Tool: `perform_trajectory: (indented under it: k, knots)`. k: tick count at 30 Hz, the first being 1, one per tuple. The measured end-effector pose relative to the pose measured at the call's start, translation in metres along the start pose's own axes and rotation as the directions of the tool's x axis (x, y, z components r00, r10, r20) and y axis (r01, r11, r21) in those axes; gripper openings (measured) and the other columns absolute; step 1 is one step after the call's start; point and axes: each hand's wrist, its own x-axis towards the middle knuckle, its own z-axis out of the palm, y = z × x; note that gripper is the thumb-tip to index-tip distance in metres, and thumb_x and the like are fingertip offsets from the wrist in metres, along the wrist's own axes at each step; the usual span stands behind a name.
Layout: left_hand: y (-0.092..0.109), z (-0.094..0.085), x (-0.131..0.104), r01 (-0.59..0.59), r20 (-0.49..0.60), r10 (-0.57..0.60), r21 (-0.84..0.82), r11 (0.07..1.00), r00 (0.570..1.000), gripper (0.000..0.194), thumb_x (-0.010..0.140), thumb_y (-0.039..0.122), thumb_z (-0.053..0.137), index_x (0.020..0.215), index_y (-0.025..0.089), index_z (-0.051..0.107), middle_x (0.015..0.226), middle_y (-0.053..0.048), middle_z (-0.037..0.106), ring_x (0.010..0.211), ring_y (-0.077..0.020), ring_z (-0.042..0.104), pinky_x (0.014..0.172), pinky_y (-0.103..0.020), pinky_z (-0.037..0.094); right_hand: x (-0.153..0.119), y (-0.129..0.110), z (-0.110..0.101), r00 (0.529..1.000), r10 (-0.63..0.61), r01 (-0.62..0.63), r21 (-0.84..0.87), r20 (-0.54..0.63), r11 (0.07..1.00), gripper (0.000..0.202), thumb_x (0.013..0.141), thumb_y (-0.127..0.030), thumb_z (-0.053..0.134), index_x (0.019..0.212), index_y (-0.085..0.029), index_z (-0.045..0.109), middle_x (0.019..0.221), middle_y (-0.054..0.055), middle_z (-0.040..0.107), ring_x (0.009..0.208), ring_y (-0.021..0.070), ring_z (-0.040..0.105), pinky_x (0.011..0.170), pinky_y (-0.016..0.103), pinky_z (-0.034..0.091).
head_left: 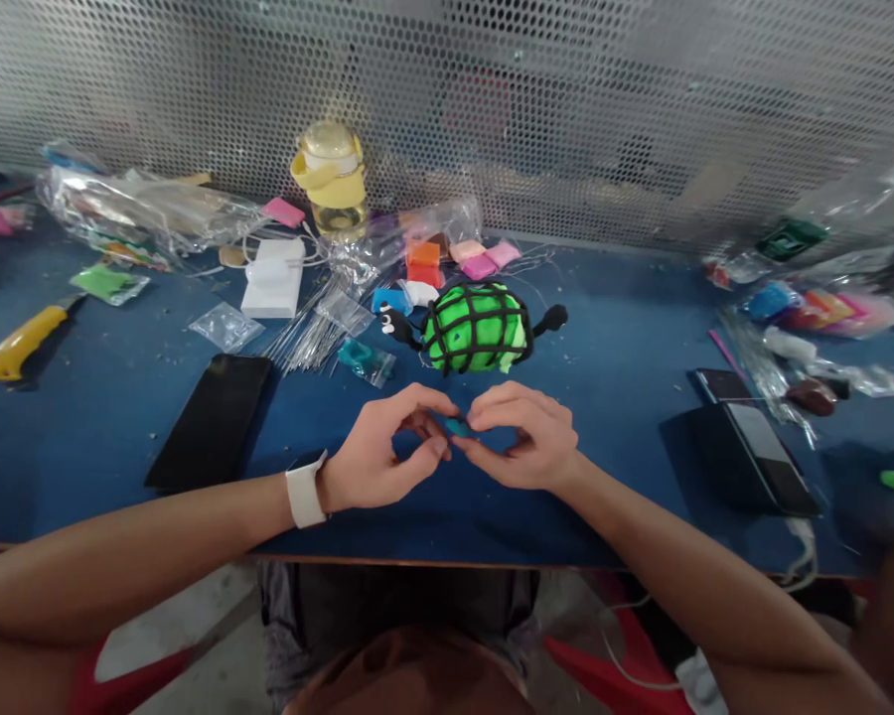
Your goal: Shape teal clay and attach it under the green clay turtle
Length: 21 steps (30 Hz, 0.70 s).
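Observation:
A small piece of blue modelling clay (458, 427) sits between the fingertips of both hands, just above the table's front part. My left hand (387, 447), with a white-banded watch (306, 492) on its wrist, curls its thumb and forefinger against one side of it. From the other side my right hand (525, 432) pinches the piece with thumb and fingers. Right behind the hands is a green clay turtle (477, 326) with black crossing lines, a black head with white eyes (388, 320) and a black limb (551, 320). An opened packet of teal clay (365, 360) lies left of it.
On the blue table (603, 387) lie a black phone (213, 422), a yellow cutter (26, 343), thin wires (305, 333) and coloured clay packets (423, 260). A yellow-lidded bottle (332, 179) stands by the perforated metal panel (536, 109). A dark phone-like device (752, 452) with a cable is at right.

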Motion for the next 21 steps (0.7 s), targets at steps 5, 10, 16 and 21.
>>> perform_trajectory:
  k: [5,10,16,21]
  knots:
    - [-0.0013,0.0016,0.0027,0.089,-0.088,-0.087,0.02,0.996,0.992,0.023,0.098,0.035,0.094,0.113,0.027,0.078,0.1,-0.004,0.086,0.076,-0.0186,0.086,0.072,-0.029,0.073,-0.0031,0.0022,-0.0039,0.998,0.031,-0.026,-0.108,0.047,0.994,0.019,0.1,-0.022,0.085,0.109,-0.034,0.073,0.094,-0.001,0.086,0.073,0.0188,0.083,0.061,0.031,0.069]
    - [-0.0059,0.0042,-0.0005,0.062,-0.117,-0.062,-0.01,0.998,0.991,0.018,0.104,0.032,0.088,0.116,0.027,0.076,0.111,-0.006,0.087,0.08,-0.0177,0.088,0.074,-0.028,0.074,-0.0049,0.0043,-0.0049,0.989,0.136,-0.129,-0.109,0.059,0.986,0.02,0.101,-0.028,0.086,0.119,-0.031,0.078,0.102,0.002,0.088,0.067,0.0173,0.08,0.058,0.032,0.065]
    - [-0.0026,0.0022,-0.0024,0.08,-0.056,-0.082,-0.04,0.996,0.995,0.027,0.105,0.032,0.088,0.123,0.019,0.074,0.109,-0.01,0.087,0.085,-0.0195,0.089,0.078,-0.026,0.072,-0.0042,0.0043,-0.0038,0.997,0.073,-0.067,-0.169,0.031,0.983,0.012,0.103,-0.017,0.082,0.11,-0.027,0.081,0.098,0.0,0.086,0.075,0.0129,0.081,0.063,0.024,0.06]
    - [-0.001,0.0006,0.0038,0.163,-0.028,-0.163,-0.002,0.987,0.986,0.025,0.11,0.038,0.082,0.121,0.016,0.078,0.087,-0.005,0.083,0.076,-0.0149,0.085,0.069,-0.019,0.065,-0.0048,0.0013,-0.001,0.995,0.097,-0.095,-0.1,0.02,0.99,0.017,0.101,-0.013,0.082,0.112,-0.025,0.081,0.098,0.001,0.085,0.071,0.0113,0.078,0.064,0.022,0.062]
